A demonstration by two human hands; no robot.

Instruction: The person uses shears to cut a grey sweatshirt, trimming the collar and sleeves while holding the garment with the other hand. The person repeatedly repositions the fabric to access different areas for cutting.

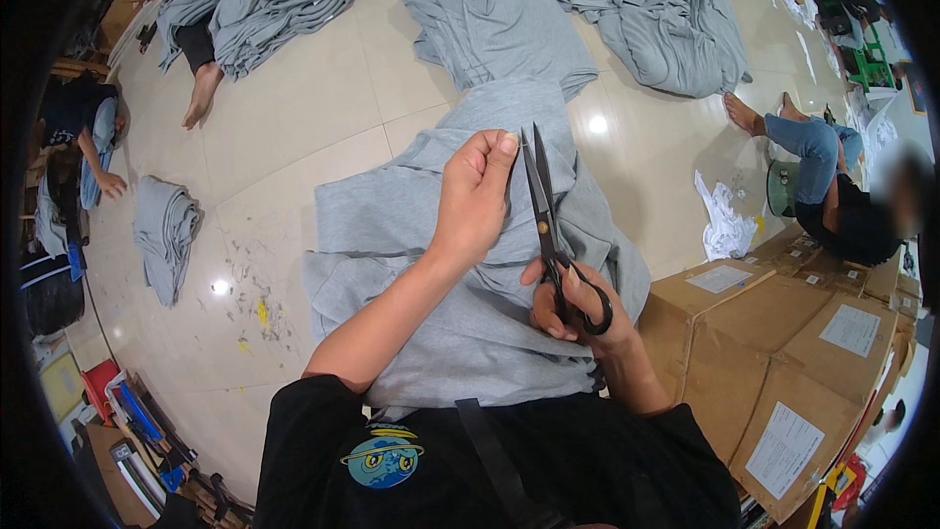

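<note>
My right hand point(599, 313) grips a pair of black scissors point(543, 227), its fingers through the handle loops. The blades point away from me and stand slightly apart. My left hand point(472, 201) is pinched, thumb against fingers, right beside the blade tips. What it pinches is too small to make out. Under both hands a grey knit garment point(382, 211) lies spread over my lap in loose folds and reaches forward to more grey cloth.
Piles of grey garments point(666, 24) lie ahead on the tiled floor point(284, 152). A folded grey garment point(164, 235) lies at the left. Cardboard boxes point(725, 362) stand close on my right. Other people sit at both sides; a bare foot point(203, 93) shows far left. White cloth point(725, 220) lies at right.
</note>
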